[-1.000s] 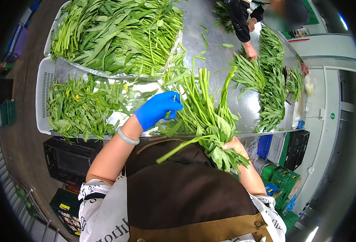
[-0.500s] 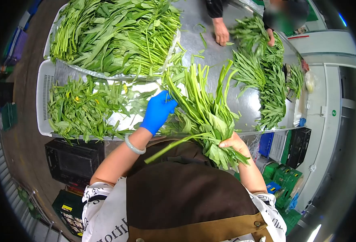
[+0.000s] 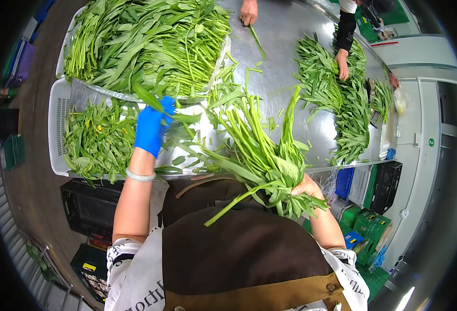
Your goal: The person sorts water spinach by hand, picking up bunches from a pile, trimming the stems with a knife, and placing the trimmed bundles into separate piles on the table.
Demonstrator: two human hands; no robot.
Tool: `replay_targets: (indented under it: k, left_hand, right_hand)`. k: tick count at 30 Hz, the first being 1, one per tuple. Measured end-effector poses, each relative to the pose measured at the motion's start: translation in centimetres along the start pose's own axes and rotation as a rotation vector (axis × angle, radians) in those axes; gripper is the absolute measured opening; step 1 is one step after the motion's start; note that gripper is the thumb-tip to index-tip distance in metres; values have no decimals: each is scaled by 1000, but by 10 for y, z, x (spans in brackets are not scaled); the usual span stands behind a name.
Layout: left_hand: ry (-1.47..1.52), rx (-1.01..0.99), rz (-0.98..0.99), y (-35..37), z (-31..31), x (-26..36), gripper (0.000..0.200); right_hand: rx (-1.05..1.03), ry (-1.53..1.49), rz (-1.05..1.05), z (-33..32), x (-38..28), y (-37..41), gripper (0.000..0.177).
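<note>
At the far left a white slotted plastic crate [image 3: 57, 129] sits on the table edge, holding a loose heap of torn green leaves [image 3: 96, 142]. Above it lies a large pile of long-stemmed leafy greens [image 3: 150, 41]. The person's left hand [image 3: 150, 127], in a blue glove with a pale bangle [image 3: 139, 176] on the wrist, is over the crate, its fingers pinched shut on 1 long green leaf [image 3: 148, 97]. Further right, the bare right hand [image 3: 306, 187] is clenched around the leafy end of a thick bundle of green stalks [image 3: 259, 150], held just in front of the brown apron [image 3: 238, 249], stems fanning up over the shiny steel table [image 3: 285, 36]. At the right, rows of sorted greens [image 3: 342, 103] lie flat; a co-worker's 2 hands [image 3: 342, 65] work there.
</note>
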State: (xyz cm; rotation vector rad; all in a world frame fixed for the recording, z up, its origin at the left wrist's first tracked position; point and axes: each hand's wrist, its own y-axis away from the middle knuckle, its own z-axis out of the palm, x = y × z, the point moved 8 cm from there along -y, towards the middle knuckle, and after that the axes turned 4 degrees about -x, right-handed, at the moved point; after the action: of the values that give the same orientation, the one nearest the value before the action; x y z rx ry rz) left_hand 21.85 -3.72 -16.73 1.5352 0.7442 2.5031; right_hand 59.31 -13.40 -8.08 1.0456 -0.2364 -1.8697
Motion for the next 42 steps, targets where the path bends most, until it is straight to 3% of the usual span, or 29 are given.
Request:
replay_targets:
  k: [3, 6, 9, 11, 13, 16, 19, 22, 25, 26, 29, 30, 32, 33, 36, 39, 40, 42]
  left_hand:
    - [-443, 26, -22, -10, -38, 13, 24]
    - [-1522, 13, 540, 18, -11, 35, 31]
    - [-1266, -72, 836, 49, 49, 76, 34]
    - [-778, -358, 685, 64, 85, 74, 27]
    - [-787, -696, 819, 87, 133, 69, 23]
    - [-1016, -756, 690, 90, 148, 40, 23]
    - [-911, -696, 375, 89, 146, 39, 27]
    - [-975, -667, 612, 96, 153, 36, 33]
    - [-1097, -736, 724, 97, 164, 22, 34]
    - [-1090, -721, 787, 97, 165, 26, 26]
    - [-815, -574, 305, 74, 139, 20, 19]
    - [-720, -502, 292, 66, 133, 24, 13]
    - [-443, -416, 14, 51, 113, 23, 9]
    - [-248, -407, 119, 37, 96, 25, 8]
    - [-235, 52, 209, -18, 10, 41, 27]
    - [-443, 84, 349, -13, 10, 52, 55]
    - [-508, -46, 356, 3, 34, 55, 77]
    - [-365, -190, 309, 19, 65, 46, 76]
  right_hand:
    - [-15, 82, 13, -14, 4, 6, 93]
    - [-6, 72, 21, -9, 2, 5, 92]
    - [-21, 117, 29, -3, 0, -4, 91]
    - [-52, 152, 38, 1, 0, -10, 93]
    - [-61, 168, 30, 15, -7, -17, 95]
    - [-77, 219, 31, 17, -12, -23, 96]
    - [-72, 254, 37, 11, -12, -23, 95]
    - [-79, 240, 48, 11, -8, -24, 95]
    - [-73, 199, 45, 22, -11, -28, 95]
    - [-67, 173, 42, 25, -13, -29, 95]
    - [-65, 135, 45, 19, -15, -27, 95]
    - [-44, 109, 59, 15, -13, -25, 95]
    - [-47, 140, 39, 9, -13, -24, 95]
    - [-47, 155, 31, 5, -10, -22, 95]
    - [-12, 88, 28, -3, -2, -13, 93]
    - [-3, 72, -15, -11, -1, -10, 91]
    - [-8, 58, -8, -12, 1, -9, 91]
    - [-6, 20, -13, -2, -3, -13, 90]
